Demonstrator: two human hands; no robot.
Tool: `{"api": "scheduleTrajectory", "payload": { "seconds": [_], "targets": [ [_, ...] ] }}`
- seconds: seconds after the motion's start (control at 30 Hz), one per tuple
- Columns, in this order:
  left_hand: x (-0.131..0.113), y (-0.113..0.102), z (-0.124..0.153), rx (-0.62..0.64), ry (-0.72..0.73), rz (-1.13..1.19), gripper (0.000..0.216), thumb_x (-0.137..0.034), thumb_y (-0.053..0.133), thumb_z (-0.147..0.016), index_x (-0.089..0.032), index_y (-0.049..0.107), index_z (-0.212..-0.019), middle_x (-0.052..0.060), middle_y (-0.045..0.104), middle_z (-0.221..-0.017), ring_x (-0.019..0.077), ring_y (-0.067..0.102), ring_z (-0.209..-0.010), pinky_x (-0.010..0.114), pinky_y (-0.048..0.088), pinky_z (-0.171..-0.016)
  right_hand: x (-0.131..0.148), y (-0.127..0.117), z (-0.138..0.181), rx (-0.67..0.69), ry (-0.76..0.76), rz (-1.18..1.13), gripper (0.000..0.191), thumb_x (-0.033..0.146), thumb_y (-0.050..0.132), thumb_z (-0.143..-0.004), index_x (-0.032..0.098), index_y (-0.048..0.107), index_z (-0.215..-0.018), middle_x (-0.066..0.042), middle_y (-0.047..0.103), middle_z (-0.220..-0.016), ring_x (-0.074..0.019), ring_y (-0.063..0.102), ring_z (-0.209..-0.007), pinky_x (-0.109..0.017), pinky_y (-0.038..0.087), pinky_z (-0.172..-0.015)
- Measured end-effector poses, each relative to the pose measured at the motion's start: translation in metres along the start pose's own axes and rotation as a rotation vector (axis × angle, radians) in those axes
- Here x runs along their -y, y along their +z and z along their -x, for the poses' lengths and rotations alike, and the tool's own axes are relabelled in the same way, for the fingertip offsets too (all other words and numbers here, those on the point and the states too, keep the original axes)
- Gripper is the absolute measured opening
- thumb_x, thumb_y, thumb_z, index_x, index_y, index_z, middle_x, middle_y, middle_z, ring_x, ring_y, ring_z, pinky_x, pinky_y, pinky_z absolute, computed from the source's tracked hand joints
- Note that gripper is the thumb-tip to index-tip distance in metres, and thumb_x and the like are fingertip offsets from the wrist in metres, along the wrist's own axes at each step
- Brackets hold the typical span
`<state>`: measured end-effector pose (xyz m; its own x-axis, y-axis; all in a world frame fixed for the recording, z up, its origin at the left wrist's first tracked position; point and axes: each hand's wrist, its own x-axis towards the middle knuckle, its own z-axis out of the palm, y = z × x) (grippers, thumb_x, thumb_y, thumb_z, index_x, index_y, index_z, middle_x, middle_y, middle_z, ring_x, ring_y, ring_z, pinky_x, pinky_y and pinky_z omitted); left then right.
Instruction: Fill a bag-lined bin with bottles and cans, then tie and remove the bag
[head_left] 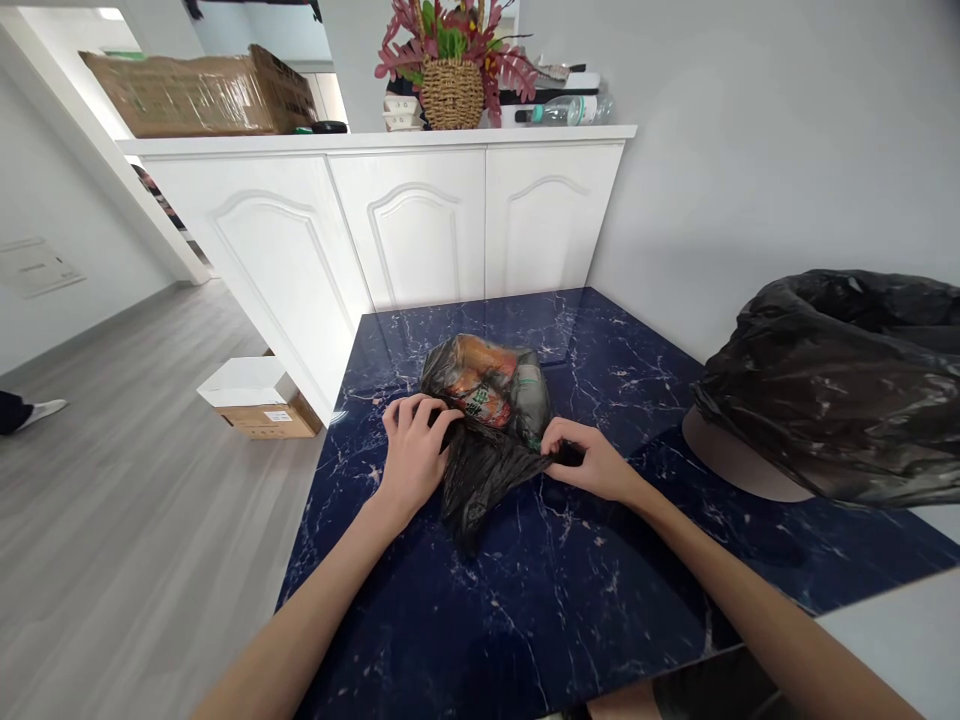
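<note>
In the head view, a thin black plastic bag (487,475) is laid near the middle of a dark blue tabletop with white marble-like veins (600,610). In its far part, orange-and-red packaging (480,385) is seen bunched up, partly covered by the dark film; the exact contents cannot be made out. The bag's near part is spread as a crumpled flap, tapered to a point towards the wearer.

The two hands are held apart, one at each side of the bag. By the right hand (589,460), the bag's right edge is pinched between thumb and curled fingers, and the film is drawn taut towards it. The left hand (412,445) is rested on the bag's left edge with its fingers bent; whether the film is gripped there cannot be told.

To the right, a pale round bin (742,460) is lined with a large black plastic liner (840,390), folded over its rim. Beyond the tabletop, a white panelled cabinet (416,230) is topped by a brown woven wicker basket (452,95) with red leaves, a clear plastic bottle (562,110) lying down and a large taped cardboard box (187,95).
</note>
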<state>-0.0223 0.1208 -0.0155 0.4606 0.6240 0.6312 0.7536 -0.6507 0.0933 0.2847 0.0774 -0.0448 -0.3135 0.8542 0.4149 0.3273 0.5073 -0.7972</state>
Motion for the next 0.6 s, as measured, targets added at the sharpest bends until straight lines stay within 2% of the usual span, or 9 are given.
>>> {"api": "scheduleTrajectory", "payload": {
  "seconds": [0.1,0.23,0.37,0.47,0.6],
  "targets": [
    [0.000,-0.001,-0.002,-0.025,-0.002,0.030,0.034,-0.006,0.067,-0.087,-0.029,0.074,-0.111,0.010,0.075,-0.120,0.0383,0.059,-0.127,0.064,0.037,-0.112,-0.004,-0.005,0.000,-0.036,0.060,-0.132,0.022,0.042,0.070,-0.095,0.026,0.061,-0.084,-0.002,0.059,-0.088,-0.0216,0.055,-0.083,-0.036,0.046,-0.079],
    [-0.005,-0.004,-0.004,-0.092,0.019,0.148,0.034,-0.005,0.063,-0.087,-0.026,0.068,-0.112,0.008,0.077,-0.120,0.0333,0.064,-0.128,0.061,0.042,-0.116,-0.012,-0.010,-0.001,-0.177,0.100,-0.252,0.042,0.054,0.048,-0.107,0.025,0.059,-0.078,-0.002,0.055,-0.084,-0.0222,0.051,-0.082,-0.036,0.043,-0.080],
    [-0.015,-0.002,-0.001,-0.047,0.104,0.292,0.028,-0.009,0.060,-0.095,-0.026,0.062,-0.117,0.007,0.076,-0.134,0.0299,0.059,-0.146,0.061,0.039,-0.127,-0.009,-0.009,0.000,-0.298,0.145,-0.189,0.038,0.058,0.053,-0.105,0.026,0.067,-0.091,-0.003,0.059,-0.086,-0.0235,0.055,-0.086,-0.036,0.045,-0.083],
    [-0.024,0.003,0.003,0.038,0.134,0.329,0.030,-0.010,0.057,-0.100,-0.026,0.058,-0.126,0.008,0.068,-0.150,0.0306,0.043,-0.161,0.065,0.035,-0.132,-0.001,-0.008,0.001,-0.236,0.116,-0.092,0.033,0.059,0.059,-0.103,0.027,0.068,-0.101,-0.004,0.063,-0.094,-0.0245,0.058,-0.089,-0.037,0.048,-0.084],
    [-0.032,0.010,0.008,0.105,0.118,0.374,0.046,-0.009,0.056,-0.101,-0.025,0.046,-0.143,0.014,0.054,-0.165,0.0312,0.022,-0.169,0.069,0.033,-0.134,0.009,-0.002,0.003,-0.141,-0.055,0.168,0.025,0.051,0.077,-0.095,0.029,0.071,-0.108,-0.009,0.064,-0.110,-0.0296,0.060,-0.105,-0.045,0.048,-0.097]
  ]
}}
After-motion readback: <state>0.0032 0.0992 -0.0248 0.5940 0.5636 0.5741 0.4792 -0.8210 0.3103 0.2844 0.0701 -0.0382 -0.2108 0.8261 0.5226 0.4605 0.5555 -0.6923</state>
